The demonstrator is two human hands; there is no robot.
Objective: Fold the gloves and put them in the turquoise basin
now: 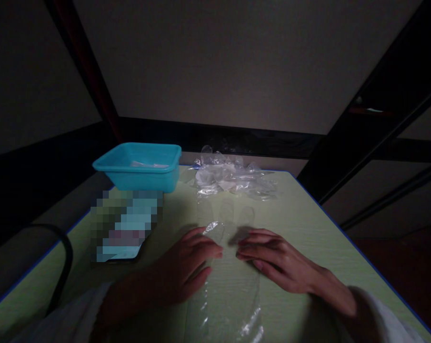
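A clear plastic glove lies flat on the pale green table, its fingers pointing away from me. My left hand rests flat on the glove's left side, fingers stretched out. My right hand lies flat on its right side, fingers together and extended toward the left hand. The fingertips of both hands nearly meet over the glove's palm. Neither hand holds anything.
A turquoise plastic tub stands at the far left of the table with something pale inside. A heap of clear plastic gloves lies at the far middle. A blurred-out flat object sits left of my hands. A dark curved chair back is at left.
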